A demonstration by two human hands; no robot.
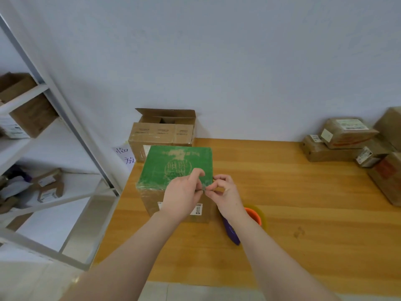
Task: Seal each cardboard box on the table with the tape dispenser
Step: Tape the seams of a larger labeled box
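Currently the left grip point(182, 192) and right grip point(225, 192) are together pinching what looks like a tape scrap point(202, 189) at the near corner of the green-topped box point(178, 164).
Nearby the tape dispenser point(233, 234) is lying on the counter point(303, 203); the scrap is probably at risk of sticking to itself or to skin.

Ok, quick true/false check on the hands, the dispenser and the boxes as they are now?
1. Both the left hand and the right hand pinch a small greyish piece, seemingly tape, at the near right corner of the green-topped box. True.
2. The right hand holds the tape dispenser. False: it lies on the table beside that box, partly under the right forearm.
3. The rear cardboard box has its top flaps open. True.
4. The parcels at the right are stacked on the green-topped box. False: they sit on the table, well apart from it.
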